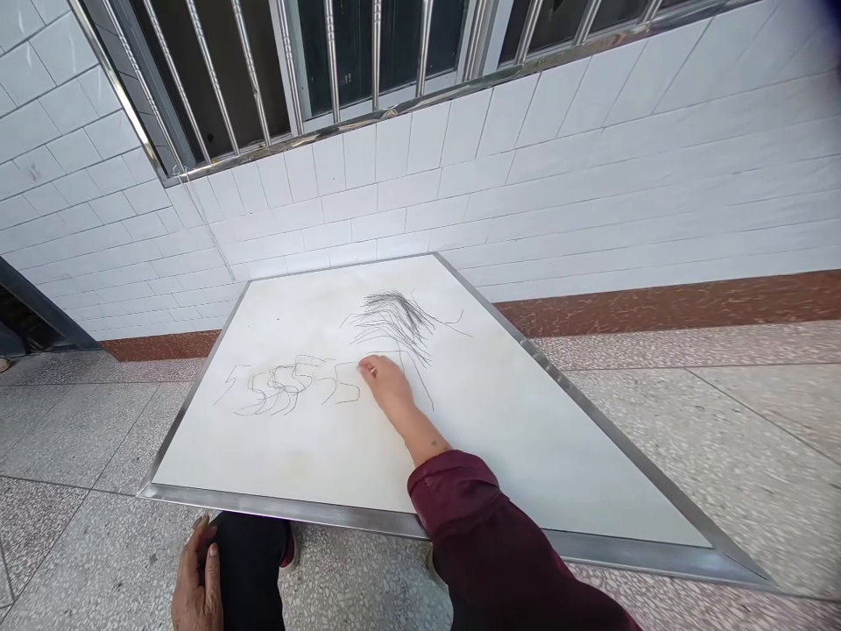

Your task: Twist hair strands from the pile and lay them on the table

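A white board (526,438) with a metal rim lies flat and low in front of me. It bears black scribbles (394,320) and a row of pencil-like loops (289,390). My right hand (389,386), in a dark red sleeve, rests on the board between the loops and the scribbles. Its fingers are bunched together and pressed down on the surface, and whatever may be under them is hidden. My left hand (195,583) lies flat on my knee in black trousers (250,570), below the board's near edge, with its fingers stretched out.
A white tiled wall (591,158) with a barred window (355,61) rises behind the board. Speckled grey floor tiles (723,412) surround it, with a brown skirting strip (657,302) at the wall's foot.
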